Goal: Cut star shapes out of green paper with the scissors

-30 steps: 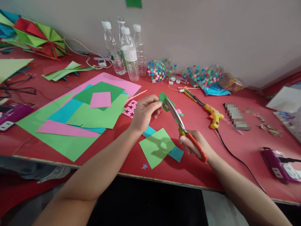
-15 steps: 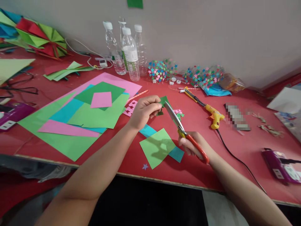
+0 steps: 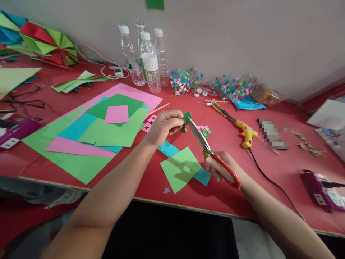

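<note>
Between thumb and fingers, my left hand (image 3: 167, 126) pinches a small piece of dark green paper (image 3: 186, 118). Red-handled scissors (image 3: 201, 138) are in my right hand (image 3: 219, 165), their blade tips at the right edge of that piece. Beyond the blades lies a small pile of pink and green paper stars (image 3: 205, 131). Under my hands, a light green paper square (image 3: 179, 169) rests across a blue paper strip (image 3: 202, 176). A single purple star (image 3: 166, 191) lies near the table's front edge. Pink paper with star-shaped holes (image 3: 147, 126) is partly hidden behind my left hand.
Overlapping coloured sheets (image 3: 81, 163) spread on the left. Plastic bottles (image 3: 151, 66) stand by the wall beside star-filled clear containers (image 3: 183, 81). A yellow glue gun (image 3: 245, 133) trails a black cable on the right, near a purple power strip (image 3: 320, 190).
The green piece has turned slightly, and less of it shows between my left fingers and the blades. My hands have barely shifted; the scissors are still at the paper.
</note>
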Tool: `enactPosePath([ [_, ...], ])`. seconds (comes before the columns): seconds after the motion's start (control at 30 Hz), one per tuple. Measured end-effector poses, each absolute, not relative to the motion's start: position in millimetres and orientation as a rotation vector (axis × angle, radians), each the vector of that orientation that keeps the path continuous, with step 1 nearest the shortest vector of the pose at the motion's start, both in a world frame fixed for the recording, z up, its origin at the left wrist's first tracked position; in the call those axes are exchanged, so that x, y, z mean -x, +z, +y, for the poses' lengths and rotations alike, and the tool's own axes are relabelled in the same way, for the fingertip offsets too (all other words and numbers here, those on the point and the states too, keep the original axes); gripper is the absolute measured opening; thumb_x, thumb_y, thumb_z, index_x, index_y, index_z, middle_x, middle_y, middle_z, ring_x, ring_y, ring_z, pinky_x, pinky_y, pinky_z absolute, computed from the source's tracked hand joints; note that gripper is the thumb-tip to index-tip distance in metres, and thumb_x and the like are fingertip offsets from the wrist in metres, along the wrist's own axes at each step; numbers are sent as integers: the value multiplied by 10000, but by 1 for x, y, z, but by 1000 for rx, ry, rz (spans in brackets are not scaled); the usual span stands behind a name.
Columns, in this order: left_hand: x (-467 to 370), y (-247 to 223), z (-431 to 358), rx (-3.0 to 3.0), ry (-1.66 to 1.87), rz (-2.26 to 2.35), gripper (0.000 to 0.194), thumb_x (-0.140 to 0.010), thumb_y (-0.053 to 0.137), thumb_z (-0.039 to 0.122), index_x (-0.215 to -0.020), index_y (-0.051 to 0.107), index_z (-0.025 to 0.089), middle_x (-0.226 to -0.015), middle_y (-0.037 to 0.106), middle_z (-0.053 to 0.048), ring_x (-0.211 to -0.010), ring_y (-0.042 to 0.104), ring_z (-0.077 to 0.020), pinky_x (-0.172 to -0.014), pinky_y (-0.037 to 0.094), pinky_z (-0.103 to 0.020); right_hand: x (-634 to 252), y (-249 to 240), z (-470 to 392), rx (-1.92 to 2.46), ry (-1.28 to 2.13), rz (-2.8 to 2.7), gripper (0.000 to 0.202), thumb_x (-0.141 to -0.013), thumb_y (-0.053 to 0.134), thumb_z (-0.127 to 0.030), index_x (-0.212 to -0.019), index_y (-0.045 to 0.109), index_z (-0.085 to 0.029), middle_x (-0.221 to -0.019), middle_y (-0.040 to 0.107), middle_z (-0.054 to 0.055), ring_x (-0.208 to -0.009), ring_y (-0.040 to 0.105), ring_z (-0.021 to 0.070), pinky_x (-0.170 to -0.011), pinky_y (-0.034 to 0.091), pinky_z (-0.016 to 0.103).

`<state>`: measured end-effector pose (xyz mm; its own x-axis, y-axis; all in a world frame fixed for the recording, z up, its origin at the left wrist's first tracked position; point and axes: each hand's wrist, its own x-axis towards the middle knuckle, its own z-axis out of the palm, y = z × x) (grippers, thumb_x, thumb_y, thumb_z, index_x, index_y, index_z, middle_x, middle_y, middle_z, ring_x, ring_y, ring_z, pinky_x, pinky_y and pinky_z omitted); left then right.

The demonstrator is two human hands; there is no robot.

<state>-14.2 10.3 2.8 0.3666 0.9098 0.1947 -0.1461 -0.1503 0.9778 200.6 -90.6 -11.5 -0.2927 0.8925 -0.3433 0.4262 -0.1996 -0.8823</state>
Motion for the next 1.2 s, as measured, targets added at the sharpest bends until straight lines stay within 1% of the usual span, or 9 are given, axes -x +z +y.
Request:
enactPosePath([
  [0.13, 13, 0, 11, -1399, 1117, 743, 189, -721, 556, 220, -548, 497, 174, -449, 427, 46, -389, 347, -47, -371, 232, -195, -198, -10, -92, 1612, 1472, -1617, 459, -780, 554, -622, -625, 513, -192, -370, 472, -45, -329, 408, 85, -393, 353, 217],
  [0.27, 7, -5, 8, -1380, 1112, 720, 155, -774, 591, 262, -655, 596, 164, -537, 539, 27, -440, 467, -59, -414, 363, -190, -197, -12, -93, 1635, 1459, -1598, 457, -801, 512, -623, -642, 513, -194, -376, 478, -43, -329, 405, 87, -383, 347, 216],
  [0.37, 3, -8, 6, -1374, 1142, 709, 151, -798, 610, 289, -721, 640, 162, -582, 584, 15, -484, 524, -73, -456, 430, -199, -196, -14, -93, 1643, 1460, -1577, 438, -787, 535, -611, -642, 507, -198, -376, 468, -49, -331, 405, 88, -387, 353, 218],
  [0.6, 2, -7, 4, -1415, 1323, 706, 168, -819, 576, 229, -665, 615, 176, -549, 546, 31, -478, 496, -62, -449, 410, -186, -197, -15, -92, 1605, 1401, -1653, 446, -810, 527, -604, -626, 478, -201, -383, 469, -47, -361, 404, 87, -434, 346, 226],
  [0.73, 3, -6, 4, -1458, 1325, 753, 166, -805, 573, 226, -650, 599, 175, -536, 528, 31, -470, 480, -66, -437, 395, -191, -200, -11, -92, 1541, 1412, -1712, 479, -819, 494, -640, -661, 506, -189, -407, 466, -44, -367, 410, 89, -424, 337, 226],
  [0.93, 3, -3, 2, -1518, 1311, 795, 160, -804, 563, 233, -670, 624, 172, -528, 536, 27, -463, 479, -66, -447, 402, -197, -202, -10, -92, 1488, 1417, -1758, 554, -815, 461, -706, -702, 541, -170, -422, 469, -37, -376, 409, 91, -424, 335, 229],
  [1.07, 4, -1, 1, -1533, 1299, 836, 166, -802, 564, 244, -663, 616, 172, -530, 538, 23, -470, 483, -71, -460, 410, -203, -201, -10, -92, 1479, 1416, -1751, 548, -812, 471, -706, -697, 539, -174, -419, 461, -41, -376, 406, 92, -433, 346, 233],
  [1.2, 4, -2, 1, -1532, 1290, 841, 170, -803, 566, 255, -665, 616, 171, -536, 542, 21, -471, 483, -71, -459, 412, -200, -199, -10, -93, 1538, 1428, -1700, 505, -815, 497, -668, -669, 521, -186, -396, 451, -49, -355, 395, 87, -424, 346, 225],
])
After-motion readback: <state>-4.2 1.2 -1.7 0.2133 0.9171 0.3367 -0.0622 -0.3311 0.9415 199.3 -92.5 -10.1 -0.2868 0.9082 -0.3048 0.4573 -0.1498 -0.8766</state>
